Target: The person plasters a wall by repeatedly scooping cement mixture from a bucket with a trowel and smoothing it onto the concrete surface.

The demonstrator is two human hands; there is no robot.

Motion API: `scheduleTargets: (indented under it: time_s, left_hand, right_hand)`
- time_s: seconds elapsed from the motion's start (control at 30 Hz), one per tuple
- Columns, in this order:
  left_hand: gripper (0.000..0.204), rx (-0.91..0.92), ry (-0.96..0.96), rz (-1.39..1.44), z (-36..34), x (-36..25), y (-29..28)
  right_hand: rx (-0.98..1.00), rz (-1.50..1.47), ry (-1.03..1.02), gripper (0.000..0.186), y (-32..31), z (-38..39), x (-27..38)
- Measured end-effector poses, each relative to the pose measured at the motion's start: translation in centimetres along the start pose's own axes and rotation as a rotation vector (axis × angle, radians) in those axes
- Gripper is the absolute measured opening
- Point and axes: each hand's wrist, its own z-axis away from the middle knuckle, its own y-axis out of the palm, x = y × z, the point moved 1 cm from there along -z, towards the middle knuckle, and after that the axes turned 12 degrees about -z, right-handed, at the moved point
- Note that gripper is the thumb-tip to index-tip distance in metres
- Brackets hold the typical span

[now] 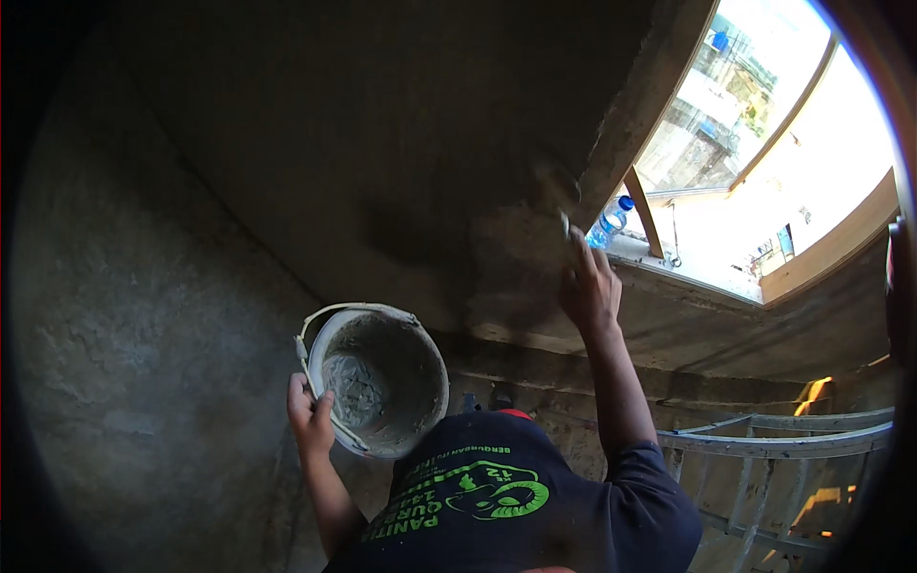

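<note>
My left hand grips the rim of a pale bucket, its fingers outside and its thumb over the edge. The bucket tilts so that its mouth shows, with grey wet mortar at the bottom and smeared up the wall. A light bail handle lies along the rim. My right hand is raised to the wall and closed around the handle of a trowel. The trowel's blade is dim and blurred against the dark wall, next to the window's edge.
A plastered wall stands ahead, with a lighter patch below the trowel. At the right is an open window with a wooden frame. A plastic water bottle stands on its sill. A metal ladder-like frame is at the lower right.
</note>
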Motion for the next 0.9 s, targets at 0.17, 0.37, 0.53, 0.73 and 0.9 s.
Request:
scheduleTargets:
  time_s: [0.17,0.37,0.53,0.73,0.9]
  left_hand:
    - [0.028,-0.069,0.009,-0.017,0.3,-0.2,0.8]
    - [0.035,-0.1,0.01,-0.019,0.6,0.8,0.5]
    - [0.033,-0.12,0.013,-0.008,0.6,0.8,0.8]
    - [0.032,-0.104,0.033,-0.054,1.5,1.7,0.2]
    - [0.031,-0.105,0.032,-0.081,1.6,1.7,-0.1]
  right_hand:
    - [-0.086,-0.244,-0.177,0.054,-0.1,2.3,-1.7]
    - [-0.115,-0.18,-0.212,0.055,-0.4,-5.2,2.5]
    - [0.172,0.1,-0.111,0.063,4.6,-2.3,0.1]
    - [0.57,0.253,0.029,0.063,7.8,6.4,-6.3]
    - [0.674,-0.507,0.243,0.051,4.8,8.4,-7.6]
